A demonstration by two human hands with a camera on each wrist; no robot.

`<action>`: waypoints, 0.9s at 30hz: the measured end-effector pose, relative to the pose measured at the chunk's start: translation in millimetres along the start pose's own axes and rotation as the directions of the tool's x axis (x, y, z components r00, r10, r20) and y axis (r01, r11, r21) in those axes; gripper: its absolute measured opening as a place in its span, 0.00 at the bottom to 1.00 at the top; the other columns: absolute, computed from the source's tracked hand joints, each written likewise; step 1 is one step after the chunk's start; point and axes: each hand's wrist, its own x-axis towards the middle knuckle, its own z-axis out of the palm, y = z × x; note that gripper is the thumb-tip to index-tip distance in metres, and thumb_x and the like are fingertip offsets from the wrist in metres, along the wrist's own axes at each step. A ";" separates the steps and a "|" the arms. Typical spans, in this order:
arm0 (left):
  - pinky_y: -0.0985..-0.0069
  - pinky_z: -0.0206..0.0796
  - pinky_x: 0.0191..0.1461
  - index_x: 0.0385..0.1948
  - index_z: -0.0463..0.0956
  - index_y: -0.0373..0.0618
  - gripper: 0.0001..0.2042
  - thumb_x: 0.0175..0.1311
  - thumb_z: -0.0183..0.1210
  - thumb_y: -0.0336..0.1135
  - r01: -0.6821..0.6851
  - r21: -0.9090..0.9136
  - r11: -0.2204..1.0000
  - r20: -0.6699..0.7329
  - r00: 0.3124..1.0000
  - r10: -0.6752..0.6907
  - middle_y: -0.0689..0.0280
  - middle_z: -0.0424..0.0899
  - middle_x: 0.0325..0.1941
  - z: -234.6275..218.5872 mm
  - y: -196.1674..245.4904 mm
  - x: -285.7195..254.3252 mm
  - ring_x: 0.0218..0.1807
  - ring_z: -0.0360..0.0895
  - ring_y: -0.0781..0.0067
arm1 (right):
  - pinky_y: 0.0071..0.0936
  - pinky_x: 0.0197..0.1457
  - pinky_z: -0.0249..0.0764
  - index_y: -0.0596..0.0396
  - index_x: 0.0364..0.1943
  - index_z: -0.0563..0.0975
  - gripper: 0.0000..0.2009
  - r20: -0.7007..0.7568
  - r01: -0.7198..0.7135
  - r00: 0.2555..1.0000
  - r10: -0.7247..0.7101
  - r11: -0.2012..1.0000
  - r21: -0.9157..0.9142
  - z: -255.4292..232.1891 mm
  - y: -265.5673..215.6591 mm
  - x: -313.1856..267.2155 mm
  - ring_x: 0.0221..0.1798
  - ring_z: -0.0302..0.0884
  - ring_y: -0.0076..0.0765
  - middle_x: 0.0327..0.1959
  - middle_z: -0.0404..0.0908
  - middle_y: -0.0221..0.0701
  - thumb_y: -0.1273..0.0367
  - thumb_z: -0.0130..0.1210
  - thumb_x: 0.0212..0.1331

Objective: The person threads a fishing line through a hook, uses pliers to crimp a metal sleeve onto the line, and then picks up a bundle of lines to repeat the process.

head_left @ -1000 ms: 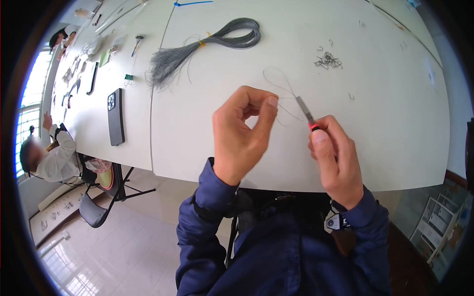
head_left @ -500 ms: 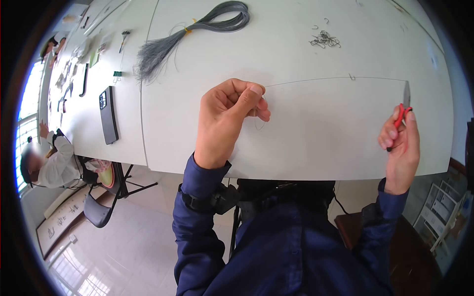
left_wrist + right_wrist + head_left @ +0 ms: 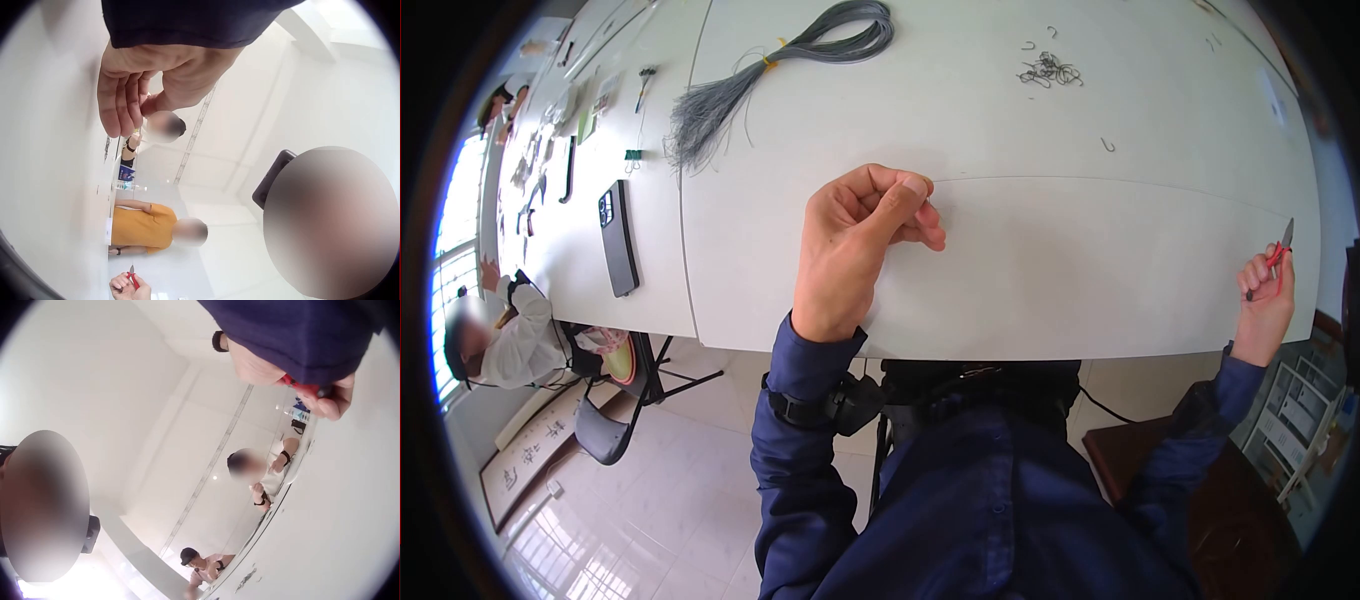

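My left hand (image 3: 848, 250) pinches one end of a thin fishing line (image 3: 1040, 178) between thumb and forefinger, over the middle of the table. Whatever else sits under those fingertips is hidden. Far to the right, my right hand (image 3: 1266, 305) grips red-handled pliers (image 3: 1289, 234), jaws pointing away from me. The line stretches in a slight arc between left fingertips and pliers. In the left wrist view the pliers (image 3: 133, 279) appear small at the bottom; in the right wrist view only their red handle (image 3: 306, 386) shows. A single hook (image 3: 1108, 145) lies beyond the line.
A heap of small hooks (image 3: 1050, 70) lies at the back right of the white table (image 3: 1000, 290). A tied bundle of grey line (image 3: 800, 50) is at the back left. Left of the table seam is a phone (image 3: 619, 240). Other people sit or stand around the room.
My right hand has swung far to the right with the pliers, drawing the looped line out long. The left hand has shifted slightly left and keeps its pinch.
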 end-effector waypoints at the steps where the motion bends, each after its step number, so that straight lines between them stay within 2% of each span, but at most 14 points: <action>1: 0.71 0.77 0.40 0.33 0.79 0.35 0.09 0.72 0.57 0.32 0.002 -0.001 1.000 0.002 1.000 -0.002 0.63 0.81 0.29 -0.2 -0.2 0.1 0.28 0.82 0.70 | 0.21 0.33 0.56 0.54 0.42 0.72 0.13 -0.028 0.001 1.000 -0.001 1.000 0.003 -7.7 -0.5 3.6 0.28 0.58 0.21 0.26 0.61 0.22 0.59 0.45 0.77; 3: 0.71 0.77 0.40 0.33 0.79 0.35 0.09 0.72 0.57 0.32 0.006 -0.004 1.000 0.002 1.000 -0.006 0.63 0.81 0.29 0.4 -0.4 -0.1 0.28 0.82 0.69 | 0.21 0.33 0.56 0.54 0.41 0.72 0.12 -0.084 0.006 0.996 -0.005 1.000 0.010 -22.6 -1.8 10.4 0.27 0.58 0.22 0.26 0.61 0.23 0.59 0.45 0.77; 5: 0.72 0.77 0.40 0.33 0.79 0.35 0.09 0.72 0.57 0.32 0.004 -0.003 1.000 -0.004 1.000 -0.004 0.63 0.81 0.29 1.3 -0.1 -0.3 0.28 0.82 0.69 | 0.21 0.33 0.57 0.54 0.42 0.73 0.13 -0.044 -0.001 0.999 0.001 1.000 -0.007 -44.4 -1.2 19.1 0.27 0.60 0.21 0.26 0.63 0.23 0.58 0.45 0.77; 6: 0.72 0.77 0.40 0.33 0.79 0.34 0.09 0.71 0.57 0.32 0.001 -0.002 1.000 -0.010 1.000 -0.001 0.63 0.81 0.29 2.0 0.7 -0.7 0.28 0.82 0.69 | 0.21 0.33 0.58 0.54 0.43 0.73 0.14 -0.025 -0.004 1.000 0.004 1.000 -0.016 -38.4 -3.0 17.5 0.27 0.60 0.21 0.26 0.64 0.23 0.58 0.45 0.77; 7: 0.72 0.77 0.40 0.33 0.79 0.34 0.09 0.71 0.57 0.32 -0.002 0.000 1.000 -0.016 1.000 0.002 0.63 0.81 0.30 2.7 1.5 -1.0 0.28 0.82 0.69 | 0.20 0.33 0.58 0.55 0.44 0.74 0.15 -0.050 -0.065 0.997 0.054 0.966 -0.251 -33.2 -4.7 13.8 0.28 0.62 0.20 0.26 0.66 0.23 0.57 0.45 0.77; 8: 0.72 0.77 0.40 0.34 0.79 0.34 0.09 0.71 0.57 0.32 -0.021 0.020 1.000 -0.038 0.999 0.022 0.62 0.82 0.30 3.4 2.2 -1.4 0.29 0.82 0.69 | 0.20 0.33 0.59 0.55 0.45 0.74 0.16 -0.085 -0.126 0.992 0.097 0.874 -0.470 -27.9 -7.3 8.3 0.28 0.63 0.20 0.26 0.68 0.24 0.56 0.45 0.77; 9: 0.72 0.77 0.40 0.34 0.79 0.34 0.09 0.71 0.57 0.32 -0.042 0.042 0.998 -0.060 0.997 0.044 0.62 0.82 0.30 3.8 3.0 -2.1 0.29 0.82 0.69 | 0.19 0.34 0.60 0.56 0.46 0.75 0.17 -0.127 -0.182 0.983 0.130 0.729 -0.659 -14.8 -11.6 0.6 0.28 0.64 0.19 0.27 0.69 0.24 0.55 0.45 0.77; 12: 0.73 0.77 0.41 0.35 0.79 0.32 0.09 0.71 0.58 0.31 -0.117 0.133 0.984 -0.127 0.983 0.134 0.60 0.83 0.30 8.1 6.3 -6.7 0.30 0.82 0.69 | 0.18 0.35 0.62 0.57 0.50 0.76 0.21 -0.105 -0.117 0.993 0.052 0.451 -0.885 2.3 -25.4 -21.8 0.30 0.67 0.17 0.28 0.73 0.24 0.52 0.44 0.76; 15: 0.76 0.76 0.42 0.35 0.79 0.32 0.09 0.71 0.60 0.31 -0.188 0.194 0.963 -0.153 0.964 0.219 0.62 0.84 0.30 16.8 8.4 -10.5 0.32 0.82 0.74 | 0.20 0.36 0.61 0.57 0.47 0.77 0.20 0.068 0.112 0.992 -0.107 0.479 -0.871 69.1 -30.0 -60.0 0.29 0.65 0.19 0.24 0.69 0.23 0.54 0.41 0.77; 17: 0.77 0.76 0.43 0.36 0.79 0.32 0.09 0.71 0.61 0.30 -0.240 0.235 0.942 -0.143 0.950 0.278 0.63 0.84 0.30 24.7 7.6 -12.1 0.33 0.82 0.76 | 0.21 0.37 0.62 0.57 0.45 0.77 0.21 0.271 0.167 0.960 0.065 0.644 -0.746 120.6 -25.4 -88.2 0.30 0.66 0.20 0.25 0.70 0.24 0.55 0.39 0.77; 18: 0.77 0.76 0.44 0.36 0.79 0.32 0.08 0.71 0.61 0.30 -0.270 0.263 0.926 -0.134 0.941 0.312 0.63 0.84 0.30 28.3 6.9 -13.4 0.34 0.82 0.77 | 0.21 0.37 0.62 0.57 0.45 0.77 0.21 0.370 0.081 0.907 0.200 0.780 -0.621 140.0 -14.6 -98.3 0.30 0.68 0.20 0.25 0.71 0.24 0.55 0.38 0.77; 19: 0.78 0.76 0.45 0.36 0.79 0.32 0.08 0.71 0.61 0.29 -0.299 0.292 0.909 -0.124 0.930 0.346 0.63 0.84 0.31 31.6 6.0 -15.1 0.34 0.82 0.77 | 0.22 0.38 0.62 0.57 0.44 0.77 0.21 0.484 -0.038 0.821 0.303 0.874 -0.484 156.2 -0.8 -106.2 0.31 0.69 0.21 0.26 0.73 0.25 0.55 0.38 0.77; 21: 0.78 0.76 0.46 0.36 0.79 0.32 0.06 0.70 0.61 0.28 -0.314 0.336 0.888 -0.119 0.921 0.371 0.64 0.85 0.31 38.4 5.3 -19.4 0.35 0.82 0.78 | 0.22 0.37 0.64 0.58 0.42 0.76 0.21 0.565 -0.263 0.662 0.492 0.859 -0.440 185.8 16.1 -111.3 0.31 0.70 0.22 0.27 0.75 0.27 0.54 0.39 0.76; 27: 0.78 0.76 0.47 0.36 0.80 0.33 0.03 0.67 0.63 0.24 -0.342 0.412 0.845 -0.155 0.887 0.435 0.63 0.86 0.32 42.6 6.8 -26.2 0.36 0.82 0.79 | 0.21 0.37 0.67 0.59 0.41 0.76 0.22 0.622 -0.362 0.572 0.535 0.845 -0.395 227.3 39.0 -107.7 0.29 0.70 0.22 0.27 0.75 0.28 0.53 0.39 0.76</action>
